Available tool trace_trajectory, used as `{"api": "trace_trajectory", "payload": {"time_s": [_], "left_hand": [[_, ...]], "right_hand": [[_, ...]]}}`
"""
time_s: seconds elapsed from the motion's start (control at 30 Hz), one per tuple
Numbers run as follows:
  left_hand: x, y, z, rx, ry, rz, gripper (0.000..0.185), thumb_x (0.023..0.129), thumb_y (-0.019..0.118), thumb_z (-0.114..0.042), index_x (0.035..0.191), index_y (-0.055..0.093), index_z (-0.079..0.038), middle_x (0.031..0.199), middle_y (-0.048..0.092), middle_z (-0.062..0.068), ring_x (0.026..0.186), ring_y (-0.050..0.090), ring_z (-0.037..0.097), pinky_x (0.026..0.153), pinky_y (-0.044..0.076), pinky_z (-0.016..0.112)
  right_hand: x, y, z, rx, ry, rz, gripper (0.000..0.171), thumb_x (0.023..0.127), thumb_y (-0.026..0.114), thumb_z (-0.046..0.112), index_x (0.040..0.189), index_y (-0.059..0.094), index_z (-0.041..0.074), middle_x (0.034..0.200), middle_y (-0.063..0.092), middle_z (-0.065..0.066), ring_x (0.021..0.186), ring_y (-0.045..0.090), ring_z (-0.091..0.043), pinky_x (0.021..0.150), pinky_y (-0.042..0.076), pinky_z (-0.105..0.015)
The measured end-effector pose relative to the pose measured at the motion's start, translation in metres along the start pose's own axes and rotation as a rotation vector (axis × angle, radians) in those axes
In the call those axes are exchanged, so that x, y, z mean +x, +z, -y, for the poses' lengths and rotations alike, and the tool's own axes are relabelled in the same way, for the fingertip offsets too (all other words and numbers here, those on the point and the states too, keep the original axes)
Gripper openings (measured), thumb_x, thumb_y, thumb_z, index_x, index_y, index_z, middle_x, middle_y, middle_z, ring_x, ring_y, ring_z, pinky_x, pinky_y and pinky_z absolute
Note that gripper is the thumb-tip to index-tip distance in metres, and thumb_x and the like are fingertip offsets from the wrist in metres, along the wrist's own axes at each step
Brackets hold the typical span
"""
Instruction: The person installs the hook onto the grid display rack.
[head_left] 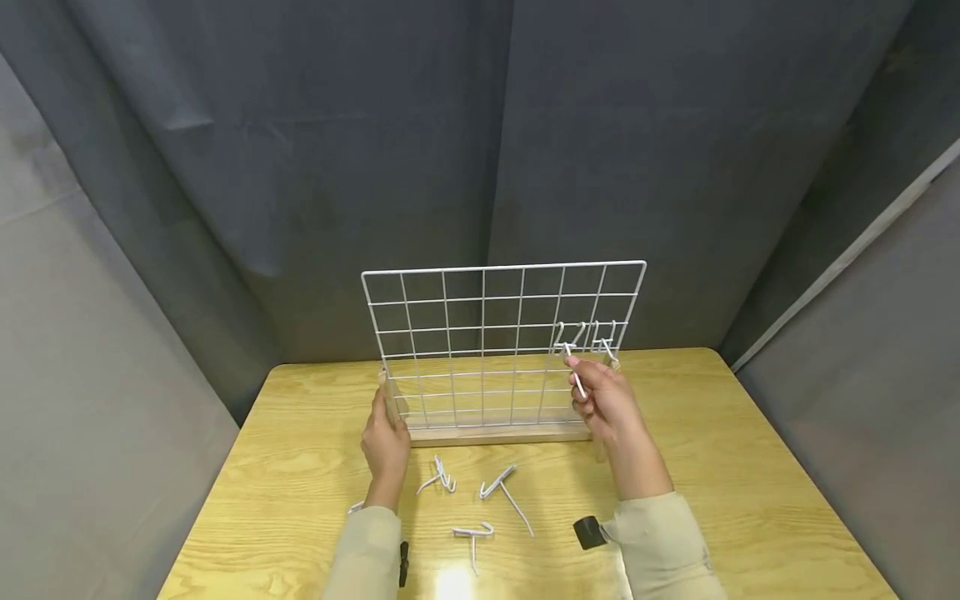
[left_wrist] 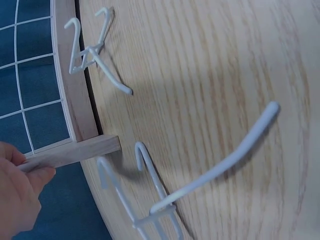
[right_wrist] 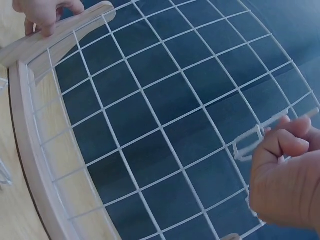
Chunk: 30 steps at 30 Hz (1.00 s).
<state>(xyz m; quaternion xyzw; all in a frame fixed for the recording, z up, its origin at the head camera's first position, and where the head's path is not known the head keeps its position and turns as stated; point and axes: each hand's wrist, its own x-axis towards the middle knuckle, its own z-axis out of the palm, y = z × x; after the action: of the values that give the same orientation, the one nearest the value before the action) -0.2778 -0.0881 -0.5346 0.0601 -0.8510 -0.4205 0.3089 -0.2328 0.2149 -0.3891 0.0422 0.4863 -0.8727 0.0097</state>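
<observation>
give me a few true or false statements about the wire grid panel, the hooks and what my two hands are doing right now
1. The left hand grips the wooden foot at the left end of the white wire grid panel. True.
2. The right hand is empty. False: it pinches a white wire hook up against the grid.
3. The grid lies flat on the wooden table. False: it stands upright in a wooden base.
4. Several loose hooks lie on the table in front of the base. True.
5. No hook hangs on the grid yet. False: a hung hook sits on its right side, beside the one in the hand.
</observation>
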Motion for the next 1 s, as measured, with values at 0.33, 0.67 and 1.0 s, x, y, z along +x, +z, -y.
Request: {"api": "trace_trajectory", "payload": {"time_s": [0.33,0.67,1.0], "left_hand": [[0.001,-0.001,0.002,0.008,0.018,-0.002,0.065,0.072,0.064,0.013,0.133,0.046,-0.003,0.105,0.061,0.028,0.090,0.060,0.047,0.073,0.053,0.055],[-0.001,0.002,0.003,0.023,0.015,-0.014,0.065,0.072,0.065,0.013,0.132,0.046,-0.004,0.099,0.062,0.028,0.085,0.061,0.046,0.068,0.055,0.053],[0.001,0.000,0.003,0.056,0.049,-0.013,0.066,0.072,0.066,0.014,0.132,0.044,-0.003,0.095,0.061,0.030,0.080,0.061,0.048,0.063,0.055,0.054]], "right_hand": [[0.002,0.012,0.013,0.038,-0.002,-0.155,0.022,0.094,0.052,0.005,0.078,0.067,0.008,0.056,0.052,0.001,0.040,0.039,-0.002,0.032,0.024,-0.010],[0.009,0.007,0.005,-0.020,0.015,-0.202,0.016,0.093,0.054,0.006,0.081,0.065,0.006,0.056,0.052,0.000,0.037,0.039,-0.003,0.029,0.024,-0.011],[0.012,0.002,0.002,-0.059,0.043,-0.215,0.016,0.093,0.056,0.011,0.080,0.064,0.006,0.055,0.053,0.001,0.036,0.039,-0.002,0.029,0.025,-0.011]]}}
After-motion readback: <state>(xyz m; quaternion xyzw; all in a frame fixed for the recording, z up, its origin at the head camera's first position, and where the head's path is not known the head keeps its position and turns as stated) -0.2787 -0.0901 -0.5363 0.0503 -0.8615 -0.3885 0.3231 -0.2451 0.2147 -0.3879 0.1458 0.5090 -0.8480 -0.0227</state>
